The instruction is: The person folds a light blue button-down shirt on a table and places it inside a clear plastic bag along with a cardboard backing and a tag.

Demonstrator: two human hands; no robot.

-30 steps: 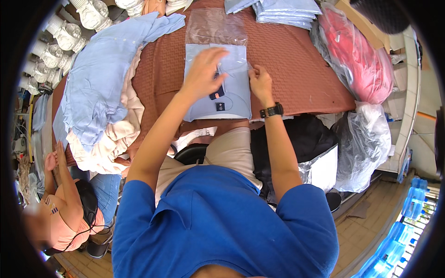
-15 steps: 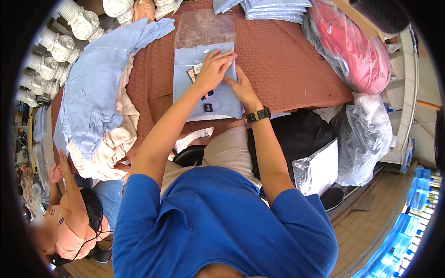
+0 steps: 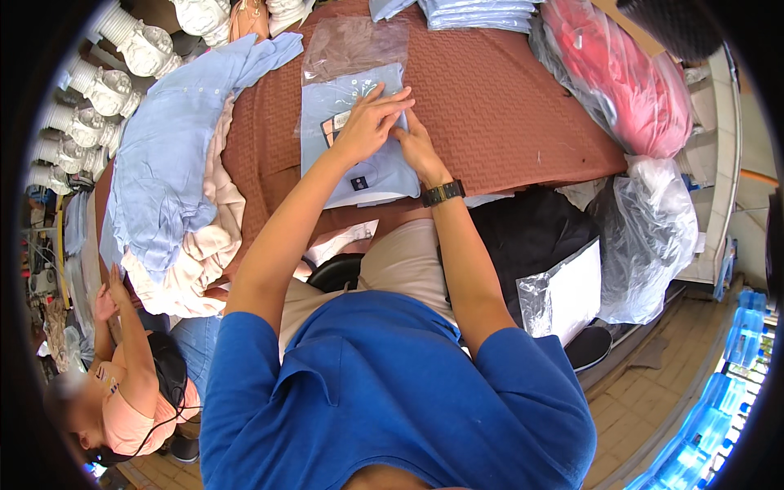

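A folded light blue shirt (image 3: 322,159) lies on the brown-covered table in front of me, inside a clear plastic bag (image 3: 347,49). The bag's clear far end extends past the shirt. Dark and pale tags show on the shirt, partly behind my left arm. My left hand (image 3: 371,126) rests across the shirt's upper right part, fingers stretched out and slightly apart. Close beside it, my right hand (image 3: 420,151) touches the right edge of the bagged shirt with straight fingers. Some right fingertips are partly hidden next to the left hand.
Loose blue shirts (image 3: 171,155) lie over beige cloth (image 3: 216,237) at left. A stack of bagged blue shirts (image 3: 478,15) sits at the table's far side. A plastic-wrapped red bundle (image 3: 621,77) lies at right, above a clear bag (image 3: 649,245). Another person (image 3: 135,392) sits at lower left.
My right hand has moved slightly farther up along the right edge of the bagged shirt. The left hand stays spread on it. The whole view has shifted a little.
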